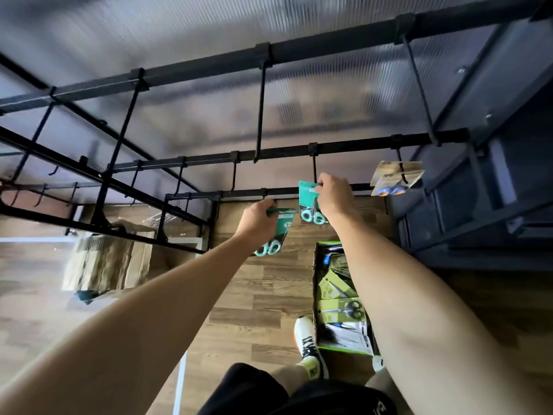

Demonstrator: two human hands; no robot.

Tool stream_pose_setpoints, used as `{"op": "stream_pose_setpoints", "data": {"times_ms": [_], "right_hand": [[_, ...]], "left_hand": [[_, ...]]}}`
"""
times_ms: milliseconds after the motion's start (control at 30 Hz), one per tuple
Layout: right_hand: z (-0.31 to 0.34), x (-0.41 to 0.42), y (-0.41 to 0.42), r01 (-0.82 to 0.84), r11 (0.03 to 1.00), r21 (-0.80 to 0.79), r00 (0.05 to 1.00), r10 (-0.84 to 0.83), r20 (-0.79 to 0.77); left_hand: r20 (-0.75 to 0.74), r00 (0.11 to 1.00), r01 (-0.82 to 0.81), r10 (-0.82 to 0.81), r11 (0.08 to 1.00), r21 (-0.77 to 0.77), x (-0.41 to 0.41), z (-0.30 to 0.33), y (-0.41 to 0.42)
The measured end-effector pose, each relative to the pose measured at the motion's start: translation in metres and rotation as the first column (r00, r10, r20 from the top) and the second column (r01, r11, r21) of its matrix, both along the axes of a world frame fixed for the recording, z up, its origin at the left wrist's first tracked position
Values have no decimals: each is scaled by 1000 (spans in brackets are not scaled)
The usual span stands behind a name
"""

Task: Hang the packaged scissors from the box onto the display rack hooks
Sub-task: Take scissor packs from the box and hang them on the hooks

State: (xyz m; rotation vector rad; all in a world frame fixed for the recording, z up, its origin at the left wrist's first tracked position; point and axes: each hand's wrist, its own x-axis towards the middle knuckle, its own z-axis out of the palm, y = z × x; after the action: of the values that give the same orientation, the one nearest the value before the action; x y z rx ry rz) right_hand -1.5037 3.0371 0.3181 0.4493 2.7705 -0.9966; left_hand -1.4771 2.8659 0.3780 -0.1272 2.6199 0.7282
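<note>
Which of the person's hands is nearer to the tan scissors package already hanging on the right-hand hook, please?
Right. The right hand, pinching a teal package, is just left of the tan package; the left hand grips another teal package farther left and lower.

Daylight is diffuse and moderately bright. Motion blur smears the upper panel [209, 31] and left edge. Wide-angle distortion bends the rack bars [329, 49].

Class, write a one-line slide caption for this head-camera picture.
Each hand, left and right, holds a teal scissors pack up to the rack hooks.
</note>
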Motion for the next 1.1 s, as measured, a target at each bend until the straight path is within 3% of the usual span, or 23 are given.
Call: {"op": "stream_pose_setpoints", "data": {"times_ms": [233,400,533,700,767,933,1100], "right_hand": [[5,-14,22,-73,997,-20,994,74,76],[18,-1,19,1,996,86,999,2,-36],[24,15,30,10,995,97,1000,-10,1],[19,41,38,-279,946,-165,946,300,121],[15,52,36,-346,918,-194,923,370,103],[3,60,30,-286,948,-144,956,292,26],[-6,49,27,-131,990,-54,991,132,6]], "left_hand": [[3,1000,-13,13,1000,12,0,1,3],[-14,1000,-4,4,1000,10,8,2,16],[-25,999,29,-29,1000,-7,12,5,24],[-57,996,73,-73,997,4,16,4,39],[-68,994,86,-85,996,13,18,4,45],[-101,994,44,-41,999,28,19,-4,45],[-129,991,33,-44,995,-90,6,-9,29]]}}
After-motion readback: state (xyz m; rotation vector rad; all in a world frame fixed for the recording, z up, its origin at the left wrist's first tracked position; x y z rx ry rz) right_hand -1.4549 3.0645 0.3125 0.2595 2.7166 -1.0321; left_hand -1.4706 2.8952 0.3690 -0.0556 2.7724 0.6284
